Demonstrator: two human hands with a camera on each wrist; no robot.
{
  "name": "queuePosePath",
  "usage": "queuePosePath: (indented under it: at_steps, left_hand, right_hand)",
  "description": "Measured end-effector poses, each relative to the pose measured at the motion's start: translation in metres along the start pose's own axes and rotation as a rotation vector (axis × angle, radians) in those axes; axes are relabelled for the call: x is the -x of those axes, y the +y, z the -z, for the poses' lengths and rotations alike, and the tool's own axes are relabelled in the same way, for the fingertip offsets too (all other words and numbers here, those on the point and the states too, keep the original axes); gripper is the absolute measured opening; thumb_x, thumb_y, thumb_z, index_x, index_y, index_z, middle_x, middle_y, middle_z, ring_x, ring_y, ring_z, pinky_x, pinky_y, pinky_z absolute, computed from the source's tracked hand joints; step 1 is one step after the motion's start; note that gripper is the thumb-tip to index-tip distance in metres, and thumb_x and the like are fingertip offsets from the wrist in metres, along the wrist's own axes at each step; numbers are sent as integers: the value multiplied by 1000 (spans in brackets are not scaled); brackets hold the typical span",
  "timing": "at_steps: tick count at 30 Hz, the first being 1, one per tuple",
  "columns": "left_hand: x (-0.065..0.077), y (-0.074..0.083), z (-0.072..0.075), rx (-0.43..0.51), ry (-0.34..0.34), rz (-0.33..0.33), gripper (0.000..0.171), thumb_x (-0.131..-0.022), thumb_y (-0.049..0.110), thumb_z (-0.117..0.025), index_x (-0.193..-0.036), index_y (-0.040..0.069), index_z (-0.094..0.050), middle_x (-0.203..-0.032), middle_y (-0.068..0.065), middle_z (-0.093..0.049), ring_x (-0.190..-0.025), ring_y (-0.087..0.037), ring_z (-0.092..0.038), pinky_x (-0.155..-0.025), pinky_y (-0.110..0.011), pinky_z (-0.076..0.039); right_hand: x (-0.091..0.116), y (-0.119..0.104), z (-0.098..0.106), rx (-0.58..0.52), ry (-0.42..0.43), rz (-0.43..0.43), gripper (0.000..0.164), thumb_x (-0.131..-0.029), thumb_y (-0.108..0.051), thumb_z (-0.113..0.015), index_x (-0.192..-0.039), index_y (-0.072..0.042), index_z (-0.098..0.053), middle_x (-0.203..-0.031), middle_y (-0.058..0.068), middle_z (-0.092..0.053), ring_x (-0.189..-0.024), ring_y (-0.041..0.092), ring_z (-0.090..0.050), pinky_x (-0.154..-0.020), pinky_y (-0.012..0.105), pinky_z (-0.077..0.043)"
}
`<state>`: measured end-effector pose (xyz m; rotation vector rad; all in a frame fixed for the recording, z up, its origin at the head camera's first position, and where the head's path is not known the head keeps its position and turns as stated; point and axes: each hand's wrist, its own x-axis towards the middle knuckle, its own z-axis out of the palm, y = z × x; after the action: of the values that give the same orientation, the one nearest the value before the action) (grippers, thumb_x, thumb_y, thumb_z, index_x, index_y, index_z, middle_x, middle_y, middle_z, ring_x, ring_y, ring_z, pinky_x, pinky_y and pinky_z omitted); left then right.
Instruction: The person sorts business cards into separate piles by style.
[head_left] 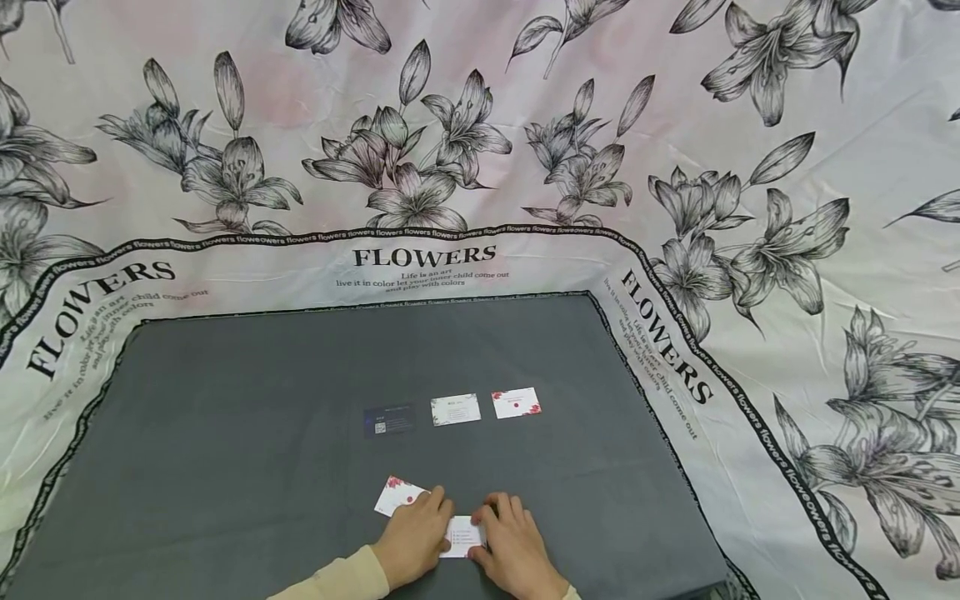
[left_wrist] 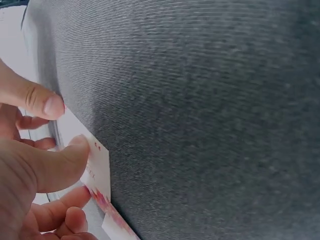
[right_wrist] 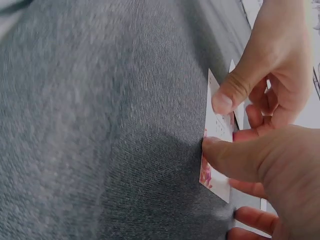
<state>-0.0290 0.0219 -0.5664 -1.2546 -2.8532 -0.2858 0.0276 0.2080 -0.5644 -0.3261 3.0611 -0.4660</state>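
Observation:
Near the front of the grey cloth, both hands hold a small white business card (head_left: 460, 537) printed with text. My left hand (head_left: 415, 536) pinches its left side, thumb on the printed face, as the left wrist view shows on the card (left_wrist: 101, 165). At the opposite side my right hand (head_left: 517, 546) grips, its thumb at the edge beside pinkish-red flowers on the card (right_wrist: 209, 120). A second white card with red corner flowers (head_left: 395, 497) lies tilted just beyond my left hand, partly hidden by its fingers.
Farther back three cards lie in a row: a dark blue one with a square code (head_left: 389, 421), a white one with grey-green corners (head_left: 455, 409) and a white one with red corners (head_left: 516, 402). A white flower-printed border (head_left: 300, 271) surrounds the grey cloth (head_left: 247, 450).

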Motion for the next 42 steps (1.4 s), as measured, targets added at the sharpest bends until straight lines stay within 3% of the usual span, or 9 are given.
queuePosePath:
  at_steps: [4, 8, 15, 19, 23, 26, 29, 34, 42]
  left_hand:
    - [-1, 1, -1, -32, 48, -3, 39, -68, 33, -83, -89, 15, -55, -81, 4, -41, -67, -9, -42, -47, -21, -39]
    - [-1, 2, 0, -56, 77, -1, 44, -67, 34, -84, -89, 15, -52, -82, 4, -39, -70, -10, -36, -47, -18, -35]
    - [-2, -2, 11, 98, 44, 41, 33, -75, 28, -79, -91, 19, -52, -79, 8, -53, -71, -7, -39, -51, -18, -35]
    - [-5, -7, 18, 314, 21, 114, 22, -80, 24, -75, -89, 22, -55, -74, 13, -52, -66, -2, -39, -51, -19, -31]
    - [-14, -16, 26, 732, -51, 247, 14, -84, 23, -71, -91, 18, -60, -72, 11, -51, -58, -1, -40, -49, -20, -33]
    - [-20, -24, 29, 1068, -128, 351, 17, -86, 23, -69, -95, 9, -63, -72, 5, -57, -56, -6, -43, -50, -20, -35]
    - [-25, -27, 29, 1222, -195, 417, 22, -88, 25, -67, -91, 3, -65, -71, 3, -60, -59, -8, -44, -53, -22, -36]
    - [-35, -27, 29, 1214, -180, 463, 23, -90, 26, -64, -84, 5, -68, -67, 1, -62, -51, -6, -36, -46, -21, -29]
    - [-80, -27, 35, 1044, -5, 475, 21, -89, 23, -66, -77, 6, -68, -66, -2, -67, -58, -9, -42, -55, -24, -33]
  right_hand:
    - [0, 0, -1, -30, 1, -7, 53, -74, -38, -79, -120, -19, -59, -124, 4, -50, -101, 18, -44, -76, 29, -37]
    - [-1, 3, 0, -79, 18, -37, 51, -72, -40, -80, -112, -16, -62, -122, 3, -51, -100, 18, -44, -77, 32, -39]
    - [-8, 18, -1, -402, 57, -122, 13, -78, -27, -77, -79, -16, -69, -88, -6, -59, -79, 6, -43, -67, 23, -36]
    - [-12, 28, 3, -692, 6, -193, 12, -85, -21, -71, -85, -9, -73, -81, -2, -67, -71, -2, -48, -63, 16, -39]
    - [-18, 34, 9, -915, 4, -337, 21, -86, -20, -71, -90, 0, -71, -78, 5, -69, -67, 1, -55, -62, 19, -44]
    - [-22, 38, 14, -1015, 17, -449, 26, -87, -22, -70, -94, 3, -70, -78, 1, -66, -68, 4, -55, -63, 21, -45]
    - [-24, 42, 20, -1081, 32, -525, 27, -88, -20, -68, -98, 5, -69, -79, -4, -65, -71, 6, -56, -65, 23, -45]
    - [-32, 45, 35, -1135, 88, -581, 24, -89, -15, -67, -100, 7, -67, -79, -2, -63, -73, 14, -57, -65, 26, -48]
    - [-57, 67, 37, -1073, 246, -642, 32, -86, -29, -71, -96, 2, -69, -78, -3, -62, -71, 16, -56, -65, 27, -48]
